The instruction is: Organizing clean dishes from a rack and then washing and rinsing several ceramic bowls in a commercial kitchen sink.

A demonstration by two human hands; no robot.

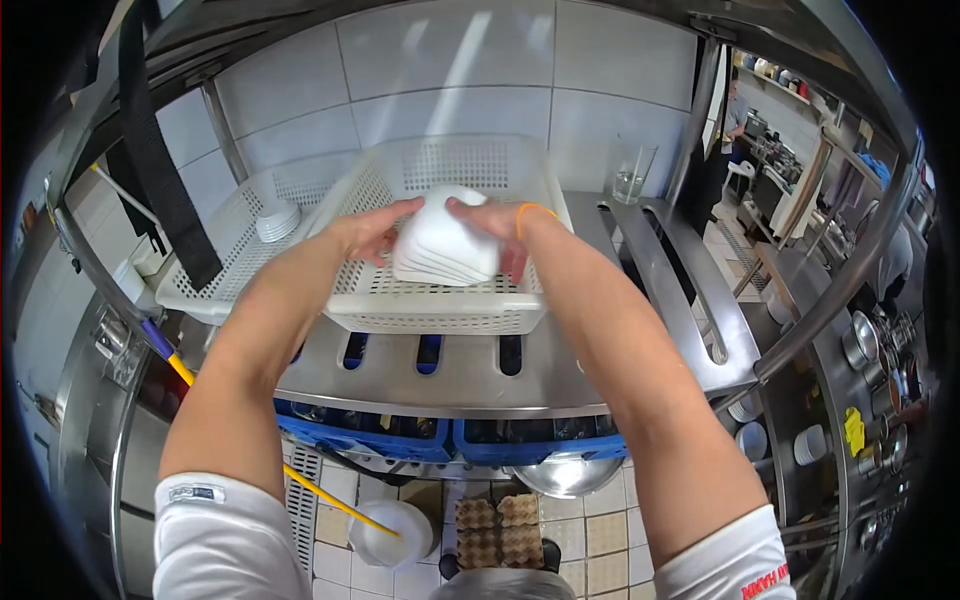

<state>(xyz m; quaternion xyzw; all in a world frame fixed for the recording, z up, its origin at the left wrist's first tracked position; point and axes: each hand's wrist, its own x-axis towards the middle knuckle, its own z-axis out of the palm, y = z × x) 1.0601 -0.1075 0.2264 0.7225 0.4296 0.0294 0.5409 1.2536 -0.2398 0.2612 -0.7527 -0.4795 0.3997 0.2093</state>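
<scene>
As two bare hands reach over a large white perforated plastic basket (430, 303), a stack of white rounded-square dishes (440, 240) sits between them, above the middle of the basket's floor. The right hand (492, 220), an orange band (521, 218) at its wrist, is the nearer: its thumb lies on the stack and its fingers wrap the side facing the basket's right wall, clamped on the dishes. On the basket's left-wall side, the left hand (370, 232) has thumb and fingers parted, the stack lying just to its right; from where I stand, I cannot tell whether its fingertips press on the dishes. Layered rims face the basket's near rim, and the stack's long axis seems to run from there toward the far wall, though blur softens the outline. Whether the lowest dish touches the basket's floor is hidden. Left of the basket, small white round bowls (277, 220) stand nested in a second white perforated basket (237, 264); to its right stands a clear drinking glass (630, 186).
</scene>
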